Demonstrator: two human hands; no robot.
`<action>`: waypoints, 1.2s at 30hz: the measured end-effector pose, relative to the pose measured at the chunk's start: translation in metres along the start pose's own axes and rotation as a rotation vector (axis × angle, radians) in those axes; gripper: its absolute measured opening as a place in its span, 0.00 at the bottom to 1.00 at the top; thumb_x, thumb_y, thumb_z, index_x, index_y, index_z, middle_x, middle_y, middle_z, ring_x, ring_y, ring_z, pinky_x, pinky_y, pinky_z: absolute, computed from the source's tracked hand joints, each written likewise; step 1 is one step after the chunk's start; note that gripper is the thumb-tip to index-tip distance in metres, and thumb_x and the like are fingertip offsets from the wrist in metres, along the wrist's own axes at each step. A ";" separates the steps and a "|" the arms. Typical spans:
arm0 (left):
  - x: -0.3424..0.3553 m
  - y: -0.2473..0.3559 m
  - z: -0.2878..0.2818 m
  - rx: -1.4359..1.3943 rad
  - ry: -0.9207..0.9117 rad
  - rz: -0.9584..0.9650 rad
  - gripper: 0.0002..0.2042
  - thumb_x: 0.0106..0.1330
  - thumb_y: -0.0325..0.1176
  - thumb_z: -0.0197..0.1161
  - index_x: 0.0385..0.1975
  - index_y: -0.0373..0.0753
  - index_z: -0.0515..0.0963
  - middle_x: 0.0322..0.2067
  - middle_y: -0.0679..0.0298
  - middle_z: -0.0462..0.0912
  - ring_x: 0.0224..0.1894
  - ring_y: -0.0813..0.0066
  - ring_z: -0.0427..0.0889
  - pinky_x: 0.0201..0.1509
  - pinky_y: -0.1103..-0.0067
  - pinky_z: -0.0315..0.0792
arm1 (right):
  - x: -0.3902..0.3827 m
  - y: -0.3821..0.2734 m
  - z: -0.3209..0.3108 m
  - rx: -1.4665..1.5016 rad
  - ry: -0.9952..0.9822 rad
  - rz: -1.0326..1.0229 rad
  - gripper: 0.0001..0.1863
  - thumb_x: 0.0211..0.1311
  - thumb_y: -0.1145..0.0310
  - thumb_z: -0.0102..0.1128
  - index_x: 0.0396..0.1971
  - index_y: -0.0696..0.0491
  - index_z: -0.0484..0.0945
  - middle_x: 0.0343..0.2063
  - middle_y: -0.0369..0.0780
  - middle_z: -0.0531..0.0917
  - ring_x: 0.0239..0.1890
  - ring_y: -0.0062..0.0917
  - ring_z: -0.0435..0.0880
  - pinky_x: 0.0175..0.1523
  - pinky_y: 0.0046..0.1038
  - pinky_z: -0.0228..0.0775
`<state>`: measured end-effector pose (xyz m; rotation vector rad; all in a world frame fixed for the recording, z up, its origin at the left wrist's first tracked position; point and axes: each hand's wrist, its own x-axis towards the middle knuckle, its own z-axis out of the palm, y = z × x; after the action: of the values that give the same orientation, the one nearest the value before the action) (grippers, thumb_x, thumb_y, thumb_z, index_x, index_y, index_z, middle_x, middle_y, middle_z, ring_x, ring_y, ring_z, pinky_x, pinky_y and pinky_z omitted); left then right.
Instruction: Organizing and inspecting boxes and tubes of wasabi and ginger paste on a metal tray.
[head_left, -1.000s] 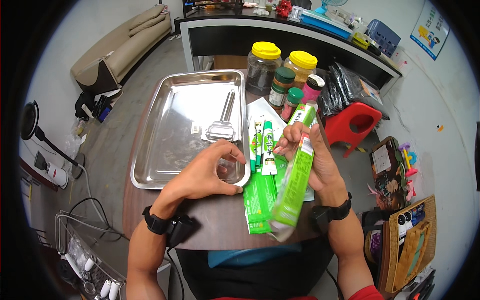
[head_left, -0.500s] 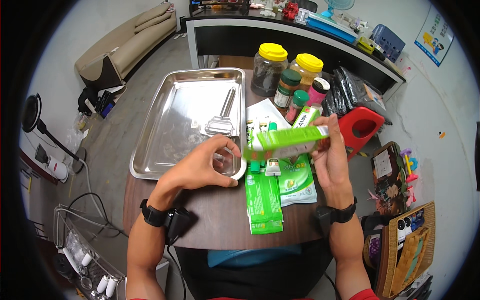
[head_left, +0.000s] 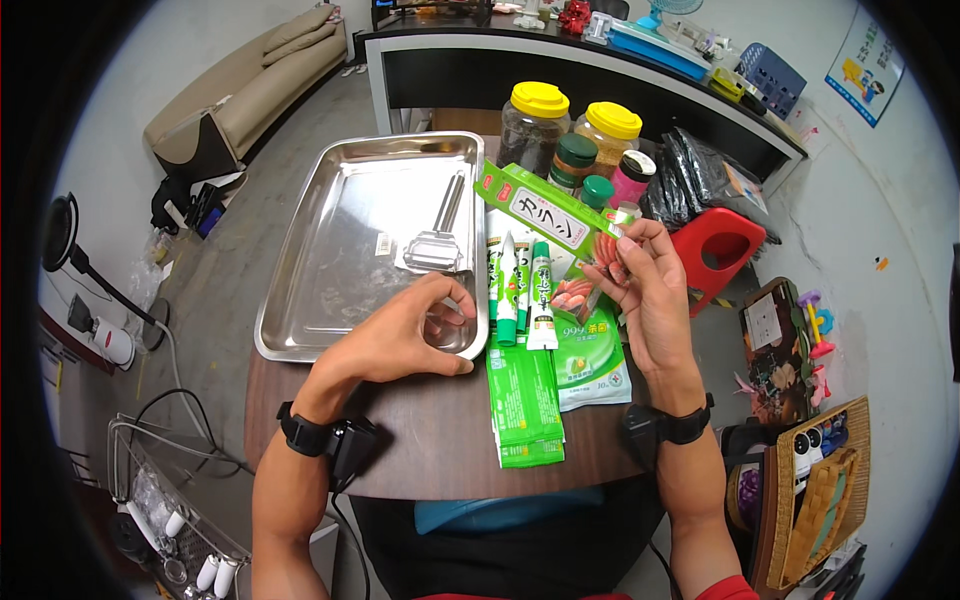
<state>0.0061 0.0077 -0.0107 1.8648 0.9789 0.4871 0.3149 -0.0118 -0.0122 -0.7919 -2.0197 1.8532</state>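
My right hand (head_left: 652, 300) pinches one end of a long thin green carton (head_left: 550, 217) with a sushi picture on it. The carton slants up and left, its far end near the tray's rim. My left hand (head_left: 395, 332) hangs over the near right corner of the steel tray (head_left: 345, 275), fingers curved and apart, holding nothing. In the tray lies a metal peeler (head_left: 435, 245). Right of the tray are green-and-white squeeze tubes (head_left: 541, 300). Nearer me lie flat green packets (head_left: 525, 400), beside a green-and-white wipes pouch (head_left: 595, 368).
Behind the carton stand jars with yellow lids (head_left: 540, 100), green-capped bottles (head_left: 575, 155) and a pink canister (head_left: 632, 180). A red stool (head_left: 720, 250) and black plastic bags (head_left: 700, 180) sit at the right. A long dark counter (head_left: 460, 70) lies beyond.
My right hand has turned the carton from nearly level, edge-on, to a slant with its printed face showing and its left end raised. The left hand has hardly moved.
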 end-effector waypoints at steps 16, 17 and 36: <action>0.000 -0.001 0.002 -0.064 0.027 0.016 0.25 0.56 0.31 0.82 0.52 0.40 0.78 0.52 0.67 0.79 0.55 0.71 0.80 0.58 0.71 0.76 | -0.002 0.009 0.015 -0.004 -0.016 0.007 0.17 0.77 0.59 0.66 0.52 0.57 0.83 0.45 0.36 0.85 0.46 0.17 0.83 0.51 0.25 0.75; 0.000 -0.001 0.003 -0.073 0.028 0.016 0.24 0.56 0.30 0.81 0.52 0.40 0.78 0.52 0.67 0.79 0.55 0.71 0.80 0.58 0.71 0.76 | -0.002 0.010 0.016 -0.005 -0.015 0.009 0.17 0.77 0.59 0.66 0.52 0.57 0.83 0.45 0.36 0.85 0.46 0.17 0.83 0.51 0.25 0.75; -0.001 -0.004 -0.001 -0.216 0.099 -0.042 0.17 0.63 0.30 0.77 0.50 0.38 0.80 0.46 0.68 0.81 0.50 0.76 0.81 0.53 0.76 0.76 | -0.008 0.022 0.018 -0.005 -0.071 0.019 0.17 0.76 0.60 0.67 0.53 0.57 0.83 0.48 0.37 0.86 0.49 0.18 0.83 0.55 0.26 0.76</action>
<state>0.0032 0.0083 -0.0139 1.6373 0.9880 0.6394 0.3158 -0.0308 -0.0344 -0.7589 -2.0671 1.9132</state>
